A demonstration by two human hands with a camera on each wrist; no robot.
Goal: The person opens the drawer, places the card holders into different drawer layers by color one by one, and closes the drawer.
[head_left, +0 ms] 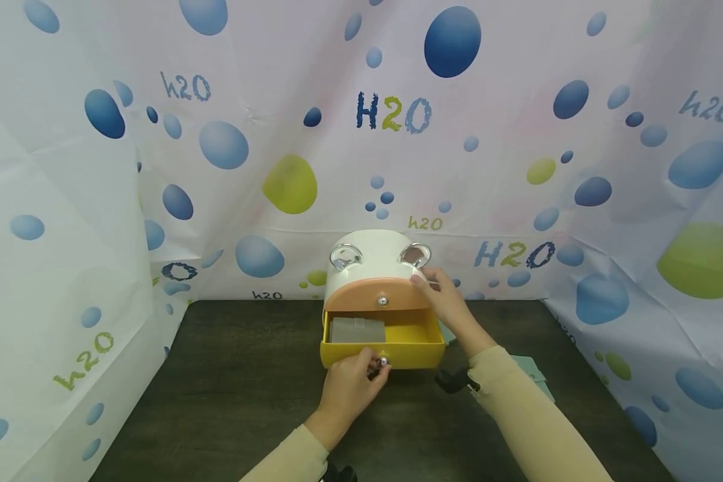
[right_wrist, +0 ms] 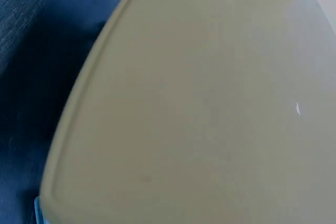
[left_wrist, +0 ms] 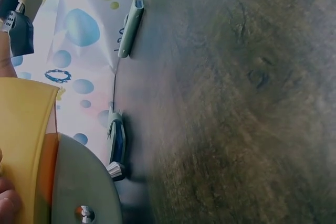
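A small white drawer cabinet (head_left: pixel 373 253) with two clear ear-like rings on top stands on the dark table. Its yellow lower drawer (head_left: pixel 352 355) is pulled out, while the orange upper drawer (head_left: pixel 355 296) sits in place. My left hand (head_left: pixel 351 385) pinches the round silver knob (head_left: pixel 383 361) of the yellow drawer; its fingertips (left_wrist: pixel 7 203) appear at the edge of the left wrist view. Against the cabinet's upper right side rests my right hand (head_left: pixel 448 302), fingers fairly straight. Inside the drawer, on the left, lies a grey flat rectangular item (head_left: pixel 357 330).
On the table (head_left: pixel 247 388) to the right lies a pale green wallet-like item (head_left: pixel 531 372). Another pale green item (head_left: pixel 447 333) shows partly behind the cabinet's right side. A printed curtain (head_left: pixel 337 161) hangs behind and at both sides.
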